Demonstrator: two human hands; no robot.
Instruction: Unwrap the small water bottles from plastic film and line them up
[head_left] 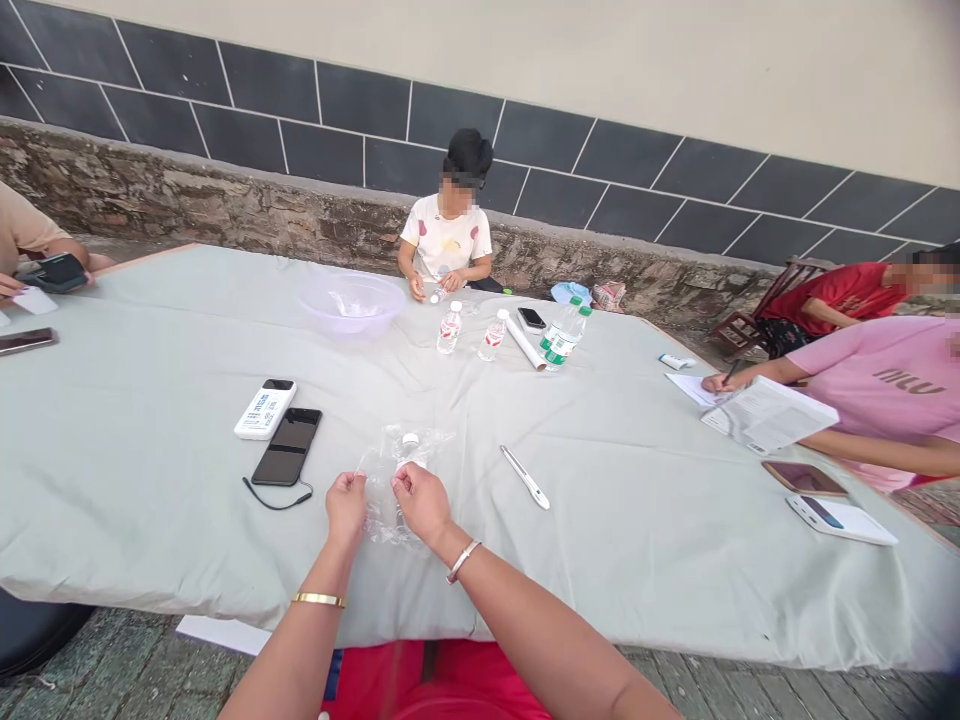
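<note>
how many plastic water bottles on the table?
4 upright clear plastic bottles mid-table: red-labelled, red-labelled, two green-capped. A small white-capped one lies in the clear bag by both hands.

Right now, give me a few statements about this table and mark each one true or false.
1. Both hands, left hand and right hand, pinch a clear plastic bag with a small bottle in it. True.
2. A black phone lies left of the bag, beside a white device. True.
3. The plastic bowl sits at the near edge by the hands. False: it stands far across the table, near the person opposite.
4. A pen lies right of the bag. True.
5. The table is bare wood. False: a pale cloth covers it.
</note>
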